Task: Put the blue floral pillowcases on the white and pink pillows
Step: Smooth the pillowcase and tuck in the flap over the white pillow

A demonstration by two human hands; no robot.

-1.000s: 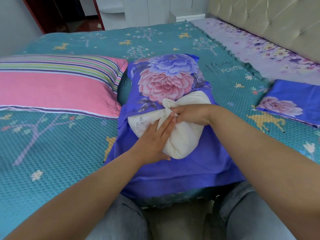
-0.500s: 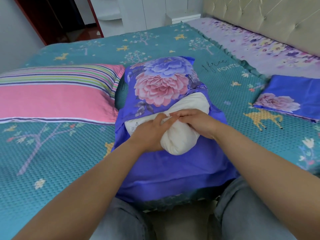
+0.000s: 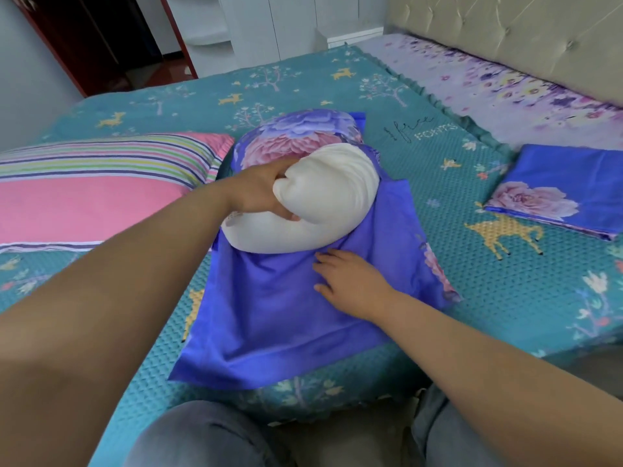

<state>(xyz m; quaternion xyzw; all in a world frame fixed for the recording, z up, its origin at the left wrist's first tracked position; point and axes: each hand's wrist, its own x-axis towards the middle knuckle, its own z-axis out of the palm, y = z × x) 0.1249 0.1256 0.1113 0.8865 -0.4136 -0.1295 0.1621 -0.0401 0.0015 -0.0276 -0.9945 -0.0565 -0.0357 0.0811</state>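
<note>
Far half of the soft, bunched white pillow [image 3: 323, 200]: hidden inside the glossy blue floral pillowcase [image 3: 286, 298], only the rounded, creased near end exposed at frame centre. Small printed label at the pillow's left edge, mostly covered by the wrist, text unreadable. Fingertips of the left hand [image 3: 259, 193] dug into a fold of the pillow, closed in a grip on it; thumb out of sight. Right hand [image 3: 347, 281] flat and spread, palm down on the loose lower part of the pillowcase, pressing, grasping nothing. Both arms cut off by the lower frame edges. Dark script on the bedspread right of centre top, only partly legible.

Two hands. Two blue floral pillowcases: one around the white pillow, one folded blue floral pillowcase [image 3: 556, 193] flat at the right edge, its corner cropped. Two pillows: the white one, and a pink pillow with multicoloured stripes [image 3: 101, 190] at the left, cut off by the frame.

Teal waffle-textured bedspread [image 3: 472, 264] with tree and deer motifs beneath everything. Smooth lilac flowered sheet [image 3: 505, 85] in the upper right, beside a beige button-tufted headboard [image 3: 522, 25]. Grey denim knees at the bottom.
</note>
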